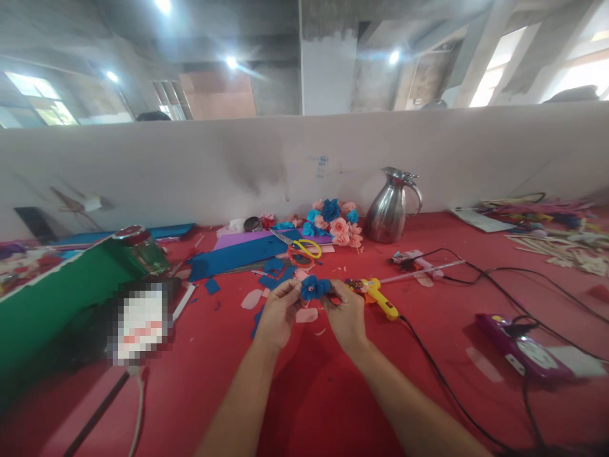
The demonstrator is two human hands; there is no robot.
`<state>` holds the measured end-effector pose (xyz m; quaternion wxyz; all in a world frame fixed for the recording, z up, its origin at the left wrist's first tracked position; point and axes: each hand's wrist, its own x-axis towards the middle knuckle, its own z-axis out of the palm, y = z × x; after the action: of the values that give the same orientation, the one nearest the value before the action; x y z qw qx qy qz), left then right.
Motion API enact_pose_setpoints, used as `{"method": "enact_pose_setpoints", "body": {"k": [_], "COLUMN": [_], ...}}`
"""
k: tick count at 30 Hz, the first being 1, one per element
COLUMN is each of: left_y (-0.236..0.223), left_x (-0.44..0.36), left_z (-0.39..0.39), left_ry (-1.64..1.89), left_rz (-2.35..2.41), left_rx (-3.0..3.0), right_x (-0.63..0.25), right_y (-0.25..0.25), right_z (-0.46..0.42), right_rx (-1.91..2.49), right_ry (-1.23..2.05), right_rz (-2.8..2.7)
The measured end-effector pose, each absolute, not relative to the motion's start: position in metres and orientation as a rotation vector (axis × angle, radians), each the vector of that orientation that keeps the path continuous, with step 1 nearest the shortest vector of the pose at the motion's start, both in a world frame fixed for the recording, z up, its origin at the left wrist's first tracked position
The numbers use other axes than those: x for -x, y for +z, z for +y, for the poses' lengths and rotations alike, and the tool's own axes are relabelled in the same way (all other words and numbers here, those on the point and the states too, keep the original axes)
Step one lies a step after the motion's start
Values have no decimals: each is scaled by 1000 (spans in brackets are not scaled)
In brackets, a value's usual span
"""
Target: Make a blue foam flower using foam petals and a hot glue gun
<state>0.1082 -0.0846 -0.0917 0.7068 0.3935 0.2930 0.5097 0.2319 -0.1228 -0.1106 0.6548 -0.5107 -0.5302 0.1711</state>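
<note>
A small blue foam flower (314, 289) is held between both hands above the red table (309, 393). My left hand (278, 311) pinches its left side with fingers closed. My right hand (346, 311) pinches its right side, fingers curled round it. Just right of my right hand lies a yellow glue gun (378, 297) with a black cord. Blue and pink foam scraps (280, 276) lie under and beyond the hands. Scissors with orange and yellow handles (299, 249) rest on a blue foam sheet (242, 254) farther back.
A pile of finished blue and pink flowers (335, 223) and a steel jug (392, 206) stand by the white partition. A second glue gun (413, 260), black cables, and a purple power strip (516, 346) lie right. A green box (52, 298) and jar (137, 247) stand left.
</note>
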Motion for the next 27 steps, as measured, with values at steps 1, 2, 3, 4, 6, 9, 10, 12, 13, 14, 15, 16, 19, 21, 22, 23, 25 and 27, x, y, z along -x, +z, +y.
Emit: {"method": "enact_pose_setpoints", "body": {"k": [1, 2, 3, 4, 6, 9, 10, 12, 13, 14, 15, 16, 19, 21, 22, 23, 25, 27], "left_y": [-91, -91, -91, -91, -90, -90, -90, -91, -92, -92, -93, -93, -94, -94, -93, -93, -93, -92], "left_x": [-108, -108, -108, -108, -108, -108, -108, -108, -107, -107, -106, -106, -104, -104, -104, -104, -104, -105], "left_z": [-85, -85, -86, -86, -87, -88, -88, -88, -87, -87, -87, -86, -86, -86, -85, -85, -86, -86], "left_ry": [1131, 1128, 1121, 1109, 1077, 1044, 1048, 1058, 1062, 1063, 1061, 1057, 1050, 1050, 1052, 1055, 1060, 1059], "left_rz": [641, 623, 602, 582, 560, 588, 597, 602, 600, 598, 599, 601, 604, 602, 603, 603, 599, 594], "left_rx": [-882, -890, -896, -900, -897, -893, -890, -885, -884, -883, -886, -889, -900, -907, -908, -907, -898, -884], "right_x": [-232, -233, -233, -234, -235, -236, -236, -235, -235, -235, -234, -234, -231, -230, -230, -229, -229, -229], "right_y": [-111, -111, -112, -112, -113, -114, -114, -115, -115, -116, -116, -115, -114, -113, -112, -112, -111, -111], "right_z": [-123, -123, -123, -123, -123, -123, -123, -123, -123, -123, -123, -123, -124, -125, -125, -125, -125, -125], "right_rx": [1153, 1150, 1154, 1165, 1209, 1263, 1267, 1269, 1272, 1280, 1290, 1300, 1309, 1302, 1301, 1304, 1318, 1335], "right_ry": [377, 364, 349, 327, 244, 91, 60, 41, 44, 54, 72, 99, 220, 301, 330, 349, 355, 338], "right_rz": [-1204, -1207, -1208, -1210, -1220, -1247, -1258, -1269, -1267, -1262, -1255, -1248, -1225, -1200, -1186, -1177, -1169, -1176]}}
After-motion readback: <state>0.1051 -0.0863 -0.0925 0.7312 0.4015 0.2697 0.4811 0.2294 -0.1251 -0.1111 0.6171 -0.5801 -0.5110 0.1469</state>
